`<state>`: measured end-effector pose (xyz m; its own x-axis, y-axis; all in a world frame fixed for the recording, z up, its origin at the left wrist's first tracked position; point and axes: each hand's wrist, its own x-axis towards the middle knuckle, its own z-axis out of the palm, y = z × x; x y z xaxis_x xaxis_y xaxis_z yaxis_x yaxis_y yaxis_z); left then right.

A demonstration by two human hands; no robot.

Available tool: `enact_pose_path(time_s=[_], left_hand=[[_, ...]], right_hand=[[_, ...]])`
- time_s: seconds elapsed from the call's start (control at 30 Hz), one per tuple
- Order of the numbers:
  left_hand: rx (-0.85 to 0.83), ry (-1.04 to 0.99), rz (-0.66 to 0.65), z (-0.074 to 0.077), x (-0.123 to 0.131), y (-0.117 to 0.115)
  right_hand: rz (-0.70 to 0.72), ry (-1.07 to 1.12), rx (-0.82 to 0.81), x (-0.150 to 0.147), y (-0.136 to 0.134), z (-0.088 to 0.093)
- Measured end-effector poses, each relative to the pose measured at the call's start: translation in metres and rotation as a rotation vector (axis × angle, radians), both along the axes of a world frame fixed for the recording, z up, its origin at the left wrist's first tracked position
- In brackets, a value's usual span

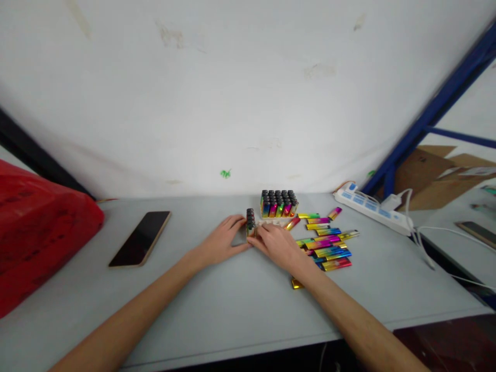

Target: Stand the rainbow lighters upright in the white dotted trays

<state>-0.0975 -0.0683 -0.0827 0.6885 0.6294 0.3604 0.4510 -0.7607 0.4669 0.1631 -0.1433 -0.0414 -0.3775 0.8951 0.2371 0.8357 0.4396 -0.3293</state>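
Observation:
A short row of lighters with black tops stands upright on the grey table, between my two hands. My left hand curves round its left side, fingertips touching the row and the thumb low in front. At the right side of the row, my right hand has its fingers bent and its thumb at the front; its fingertips are partly hidden. Just behind my right hand lies a pale tray, mostly covered. A block of upright lighters stands beyond it. Loose shiny coloured lighters lie to the right.
A phone lies on the table at left, beside a red plastic bag. A white power strip with cables sits at the back right. Behind it are a blue frame and a cardboard box. A white wall closes the back.

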Motion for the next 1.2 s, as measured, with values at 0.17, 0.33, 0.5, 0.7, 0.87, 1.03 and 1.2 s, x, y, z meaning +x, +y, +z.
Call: enact_pose_path(time_s=[0.17,0.33,0.5,0.7,0.87,1.03,1.2], left_hand=[[0.008,0.007,0.008,-0.002,-0.001,0.000],[-0.031,0.042,-0.006,0.001,-0.007,0.002],[-0.032,0.055,-0.004,0.004,-0.012,0.003],[-0.015,0.061,0.012,0.000,-0.011,0.004],[-0.038,0.049,0.032,-0.001,-0.008,0.006],[-0.054,0.053,0.021,0.001,-0.009,0.006],[-0.075,0.039,-0.030,0.006,-0.013,0.007]], right_hand=[[0.027,0.123,0.041,0.020,0.003,0.005],[-0.209,0.187,0.170,0.091,0.014,0.011],[-0.357,0.044,0.115,0.166,0.024,0.002],[-0.338,-0.065,-0.045,0.184,0.032,-0.007],[-0.340,-0.034,-0.041,0.179,0.036,-0.010],[-0.352,0.082,0.029,0.180,0.033,-0.007],[-0.465,0.311,0.192,0.170,0.026,0.008]])
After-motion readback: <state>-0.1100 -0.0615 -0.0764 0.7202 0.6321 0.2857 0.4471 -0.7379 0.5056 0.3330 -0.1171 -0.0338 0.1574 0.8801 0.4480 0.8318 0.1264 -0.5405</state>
